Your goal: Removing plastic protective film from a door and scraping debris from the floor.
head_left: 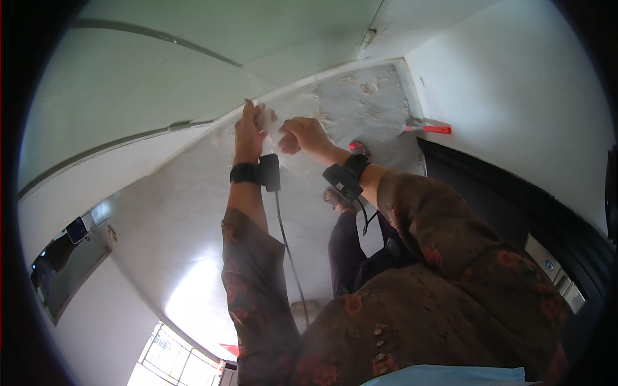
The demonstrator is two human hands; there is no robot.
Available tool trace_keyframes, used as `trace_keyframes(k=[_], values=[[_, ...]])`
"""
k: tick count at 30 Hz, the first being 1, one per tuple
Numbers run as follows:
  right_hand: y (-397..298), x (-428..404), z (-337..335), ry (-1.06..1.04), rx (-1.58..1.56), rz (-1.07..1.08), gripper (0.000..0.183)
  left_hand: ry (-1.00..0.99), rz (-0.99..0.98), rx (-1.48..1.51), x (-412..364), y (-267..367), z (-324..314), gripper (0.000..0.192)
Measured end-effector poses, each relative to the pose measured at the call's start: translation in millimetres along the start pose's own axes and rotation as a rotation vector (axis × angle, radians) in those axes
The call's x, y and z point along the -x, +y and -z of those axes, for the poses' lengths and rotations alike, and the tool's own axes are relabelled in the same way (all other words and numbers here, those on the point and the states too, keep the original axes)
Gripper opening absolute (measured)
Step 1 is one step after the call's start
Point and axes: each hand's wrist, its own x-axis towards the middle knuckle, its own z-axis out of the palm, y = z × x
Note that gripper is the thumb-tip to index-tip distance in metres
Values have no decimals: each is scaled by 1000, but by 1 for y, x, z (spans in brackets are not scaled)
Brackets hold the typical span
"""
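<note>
My left hand (251,126) is raised in front of me, close to the pale green panel (159,91), with its fingers curled near a whitish, see-through film. Just right of it, my right hand (306,135) is bent at the wrist with thumb and fingers drawn together. A thin translucent film (266,119) shows faintly between the hands; its edges are blurred, and I cannot tell how firmly either hand grips it. Both wrists carry a black strap with a small black box, and a grey cable (289,251) runs down from the left one.
Crumpled scraps (369,88) lie on the grey floor in the corner. A red-handled tool (436,130) rests by the right wall. A black door or panel (487,188) stands at the right, and a barred window (176,357) is at the lower left. My feet are below the hands.
</note>
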Motion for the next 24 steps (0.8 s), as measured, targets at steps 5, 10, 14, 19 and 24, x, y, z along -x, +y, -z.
trace_keyframes(k=[5,10,14,19,24], values=[[10,-6,7,15,61,134,27,-44,63,11,-24,14,-64,49],[22,-9,18,-16,157,270,30,217,-35,-30,-34,-16,-75,35],[54,-5,46,-66,198,224,29,265,-74,-52,-21,-54,-78,33],[104,14,67,-96,523,289,33,279,8,-31,-3,-117,-55,32],[136,43,76,-61,416,-7,31,312,122,-17,17,-166,-37,32]])
